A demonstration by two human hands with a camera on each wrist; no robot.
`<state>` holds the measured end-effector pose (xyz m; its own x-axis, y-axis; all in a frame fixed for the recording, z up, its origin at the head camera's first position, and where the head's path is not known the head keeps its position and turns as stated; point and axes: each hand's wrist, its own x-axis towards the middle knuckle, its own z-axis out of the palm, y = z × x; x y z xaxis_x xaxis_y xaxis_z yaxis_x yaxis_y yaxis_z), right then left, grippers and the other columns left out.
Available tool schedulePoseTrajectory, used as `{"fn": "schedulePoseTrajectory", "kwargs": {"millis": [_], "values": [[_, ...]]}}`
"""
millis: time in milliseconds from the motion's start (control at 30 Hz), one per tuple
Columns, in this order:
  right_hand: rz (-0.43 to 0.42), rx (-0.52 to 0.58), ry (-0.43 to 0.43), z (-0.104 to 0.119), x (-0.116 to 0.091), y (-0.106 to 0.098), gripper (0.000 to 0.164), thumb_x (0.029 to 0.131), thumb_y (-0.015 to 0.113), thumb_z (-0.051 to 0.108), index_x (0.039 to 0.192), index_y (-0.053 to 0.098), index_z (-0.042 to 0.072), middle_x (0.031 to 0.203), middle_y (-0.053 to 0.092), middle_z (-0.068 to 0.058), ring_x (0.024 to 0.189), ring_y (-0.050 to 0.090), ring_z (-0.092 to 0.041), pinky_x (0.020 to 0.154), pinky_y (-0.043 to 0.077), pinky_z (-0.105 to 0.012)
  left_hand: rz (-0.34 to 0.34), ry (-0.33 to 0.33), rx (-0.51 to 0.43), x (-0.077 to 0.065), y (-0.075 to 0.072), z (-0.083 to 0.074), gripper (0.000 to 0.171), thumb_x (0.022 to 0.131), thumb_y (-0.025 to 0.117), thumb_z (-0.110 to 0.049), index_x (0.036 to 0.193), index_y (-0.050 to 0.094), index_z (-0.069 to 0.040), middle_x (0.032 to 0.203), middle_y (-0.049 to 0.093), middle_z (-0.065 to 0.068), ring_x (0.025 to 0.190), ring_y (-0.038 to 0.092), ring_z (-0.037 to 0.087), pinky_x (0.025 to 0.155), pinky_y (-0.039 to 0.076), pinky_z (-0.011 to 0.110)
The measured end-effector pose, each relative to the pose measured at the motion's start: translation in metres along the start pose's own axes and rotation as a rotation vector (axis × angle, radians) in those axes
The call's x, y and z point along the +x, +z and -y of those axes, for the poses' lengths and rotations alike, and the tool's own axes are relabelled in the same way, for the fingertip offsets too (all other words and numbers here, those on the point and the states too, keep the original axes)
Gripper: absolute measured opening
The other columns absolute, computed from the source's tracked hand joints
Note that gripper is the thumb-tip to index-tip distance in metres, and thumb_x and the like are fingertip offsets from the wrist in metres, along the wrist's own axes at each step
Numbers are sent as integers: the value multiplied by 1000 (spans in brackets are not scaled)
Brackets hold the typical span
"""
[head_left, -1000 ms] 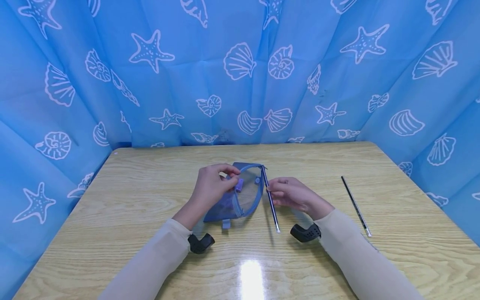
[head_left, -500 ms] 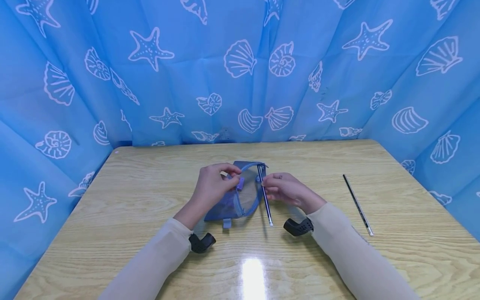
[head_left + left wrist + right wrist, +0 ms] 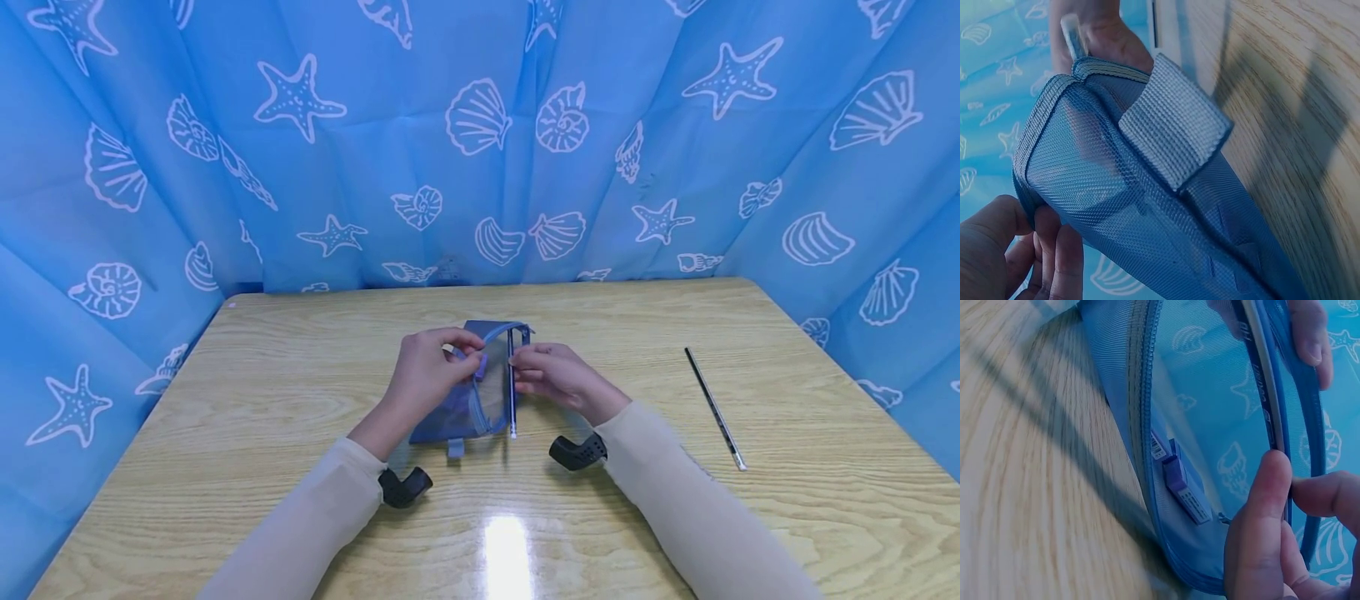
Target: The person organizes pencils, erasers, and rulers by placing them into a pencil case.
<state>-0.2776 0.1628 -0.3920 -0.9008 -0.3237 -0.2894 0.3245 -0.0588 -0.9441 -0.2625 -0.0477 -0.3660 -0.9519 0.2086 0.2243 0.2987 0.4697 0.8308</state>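
Note:
A blue mesh zip pouch [image 3: 442, 417] lies on the table with its zipped mouth spread toward the right. My left hand [image 3: 431, 371] pinches the upper edge of that mouth between thumb and fingers. My right hand [image 3: 562, 379] pinches a dark striped pencil [image 3: 512, 404] around its middle. The pencil stands across the open mouth, its white-tipped end toward me. In the right wrist view, it runs between the two zip edges, and a small purple-and-white block [image 3: 1186, 490] lies inside the pouch beside a second labelled piece [image 3: 1159, 446].
Another dark pencil [image 3: 715, 408] lies on the wooden table [image 3: 300, 333], right of my right arm. A pale fabric tab [image 3: 455, 448] sticks out from the pouch's near end. A blue curtain [image 3: 405, 125] with shell prints hangs behind the table.
My right hand has moved left with the pencil, from beside the pouch's right edge to across its open mouth, and the pencil has turned more upright in view. My left hand keeps its hold.

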Motion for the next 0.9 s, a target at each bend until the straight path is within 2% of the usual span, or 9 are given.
{"fn": "schedulePoseTrajectory", "kwargs": {"millis": [267, 433, 533, 600, 800, 900], "values": [[-45, 49, -7, -2, 8, 8, 18, 99, 48, 3, 113, 51, -8, 89, 61, -4, 76, 64, -9, 73, 56, -20, 1, -7, 11, -1, 0, -2, 11, 86, 73, -13, 96, 76, -18, 80, 67, -4, 60, 66, 7, 57, 55, 26], [-67, 59, -14, -2, 8, 13, 28, 100, 49, 6, 122, 48, -11, 94, 62, -5, 75, 64, -7, 72, 56, -19, 4, -12, 26, -1, 1, -1, 12, 86, 72, -12, 96, 76, -18, 80, 67, -5, 60, 66, 7, 58, 54, 26], [-75, 63, -16, -2, 8, 16, 36, 100, 49, 6, 129, 44, -15, 90, 62, -4, 73, 64, -6, 71, 56, -19, 8, 0, 39, -1, 2, 1, 12, 86, 72, -13, 96, 76, -18, 80, 67, -5, 61, 65, 7, 57, 54, 26], [-91, 69, -10, -1, 8, 18, 35, 100, 48, 6, 129, 45, -14, 89, 61, -4, 73, 63, -6, 71, 56, -19, 13, 10, 51, -1, 2, 2, 13, 86, 72, -13, 97, 77, -17, 80, 68, -6, 62, 65, 6, 57, 54, 25], [-125, 86, -6, -2, 11, 22, 16, 100, 49, 6, 112, 54, -4, 89, 62, -3, 77, 64, -8, 72, 56, -20, 20, 32, 79, -1, 4, 2, 14, 86, 74, -13, 99, 77, -13, 81, 69, -5, 63, 64, 6, 57, 54, 24], [-112, 89, -17, -4, 12, 24, 14, 100, 48, 6, 107, 56, -3, 87, 65, -2, 78, 65, -9, 74, 56, -21, 20, 36, 93, -1, 5, 1, 13, 86, 74, -15, 98, 77, -15, 82, 70, -6, 64, 64, 6, 58, 54, 23]]}}
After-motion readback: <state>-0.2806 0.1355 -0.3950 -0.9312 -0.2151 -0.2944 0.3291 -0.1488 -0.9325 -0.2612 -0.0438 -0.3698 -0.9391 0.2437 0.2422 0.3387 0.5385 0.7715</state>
